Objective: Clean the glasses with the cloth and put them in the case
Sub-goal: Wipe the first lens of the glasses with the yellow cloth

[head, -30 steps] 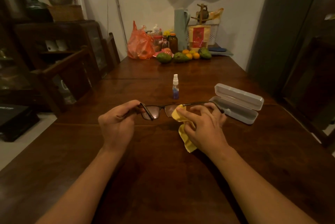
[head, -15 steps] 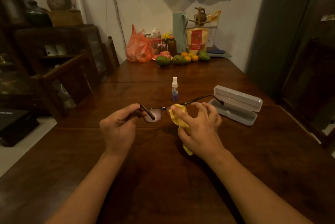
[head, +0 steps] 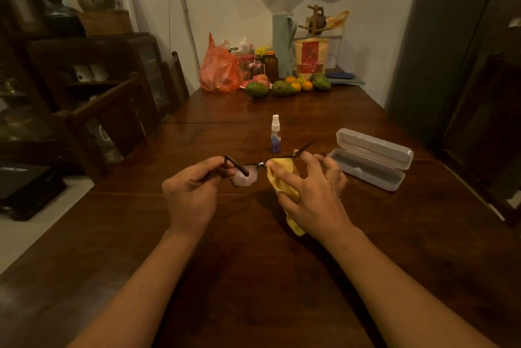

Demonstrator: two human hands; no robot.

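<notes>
Not much to read here, honestly. The kraft pouch [head: 310, 57] at the far end of the table [head: 253, 277] had a red label with some kind of print on it, but it was too small and dim to make out. The black box [head: 25, 181] on the floor to the left had a pale strip of lettering along its top edge, maybe a brand name, too blurred to tell. The small spray bottle [head: 275, 134] showed no legible label either.

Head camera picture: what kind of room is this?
Probably a home dining room: a long wooden table with fruit and jars at its far end, and a dark wooden cabinet beside it.
</notes>
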